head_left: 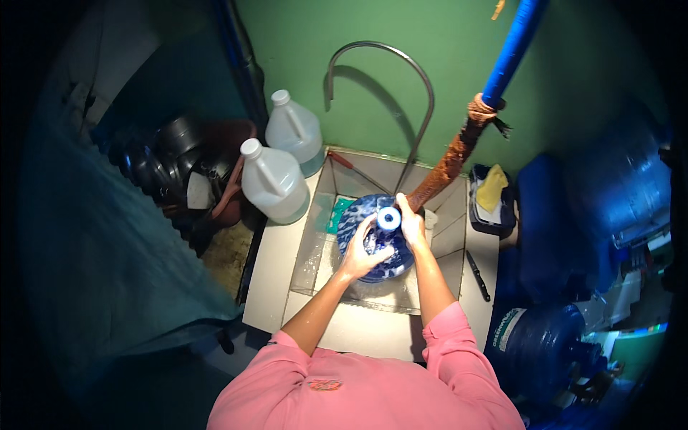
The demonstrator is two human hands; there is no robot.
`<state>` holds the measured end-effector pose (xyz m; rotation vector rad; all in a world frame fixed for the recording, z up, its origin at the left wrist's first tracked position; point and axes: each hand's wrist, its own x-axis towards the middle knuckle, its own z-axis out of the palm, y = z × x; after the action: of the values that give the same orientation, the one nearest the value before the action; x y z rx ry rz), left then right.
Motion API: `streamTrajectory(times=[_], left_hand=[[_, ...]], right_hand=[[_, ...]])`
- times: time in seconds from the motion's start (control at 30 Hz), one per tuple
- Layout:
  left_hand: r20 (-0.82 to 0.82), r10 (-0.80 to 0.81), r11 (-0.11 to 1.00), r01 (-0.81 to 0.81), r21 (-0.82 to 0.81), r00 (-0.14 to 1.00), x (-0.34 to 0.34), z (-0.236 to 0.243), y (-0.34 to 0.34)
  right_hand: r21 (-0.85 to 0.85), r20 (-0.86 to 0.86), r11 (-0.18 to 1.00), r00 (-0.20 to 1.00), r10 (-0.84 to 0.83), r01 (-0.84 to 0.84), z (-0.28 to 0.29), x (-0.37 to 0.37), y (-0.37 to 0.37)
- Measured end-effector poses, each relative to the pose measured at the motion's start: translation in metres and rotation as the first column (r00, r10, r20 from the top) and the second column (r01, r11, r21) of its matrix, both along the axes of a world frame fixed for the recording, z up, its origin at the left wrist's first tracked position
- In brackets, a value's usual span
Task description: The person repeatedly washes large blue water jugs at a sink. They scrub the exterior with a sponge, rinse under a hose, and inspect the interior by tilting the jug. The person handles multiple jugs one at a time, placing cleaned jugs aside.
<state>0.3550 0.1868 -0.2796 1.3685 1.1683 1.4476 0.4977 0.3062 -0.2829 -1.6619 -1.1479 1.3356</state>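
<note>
A round blue water jug stands upright in the tiled sink, its white-rimmed neck pointing up at me. White suds streak its shoulder. My left hand is cupped round the near left side of the neck, with the thumb apart from the fingers. On the right side of the neck rests my right hand, fingers closed against it; part of its grip is hidden. Just beyond that hand is the lower end of a rusty brown pipe, joined to a blue pipe above.
Left of the sink stand two clear jugs with white caps. A curved metal spout rises behind. On the right ledge lie a knife and a dark tub with a yellow cloth. Pots fill the left; blue jugs the right.
</note>
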Motion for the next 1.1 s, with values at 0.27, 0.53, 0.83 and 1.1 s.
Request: streamTrajectory(times=[0.27, 0.53, 0.83, 1.1], left_hand=[[0.225, 0.384, 0.908, -0.322, -0.267, 0.896, -0.071, 0.013, -0.099], [0.224, 0.657, 0.750, -0.595, -0.288, 0.720, -0.127, 0.057, -0.069], [-0.246, 0.126, 0.945, -0.192, -0.267, 0.961, -0.027, 0.009, 0.030], [0.080, 0.061, 0.996, -0.056, -0.065, 0.995, 0.042, -0.041, 0.076]], right_hand=[[0.217, -0.235, 0.969, 0.970, -0.068, 0.120, 0.024, 0.010, -0.012], [0.348, -0.567, 0.781, 0.780, -0.265, 0.519, -0.028, 0.000, 0.010], [0.648, -0.181, 0.758, 0.982, 0.058, 0.074, 0.037, -0.022, 0.014], [0.222, 0.465, 0.585, 0.612, 0.639, -0.780, 0.137, -0.052, -0.029]])
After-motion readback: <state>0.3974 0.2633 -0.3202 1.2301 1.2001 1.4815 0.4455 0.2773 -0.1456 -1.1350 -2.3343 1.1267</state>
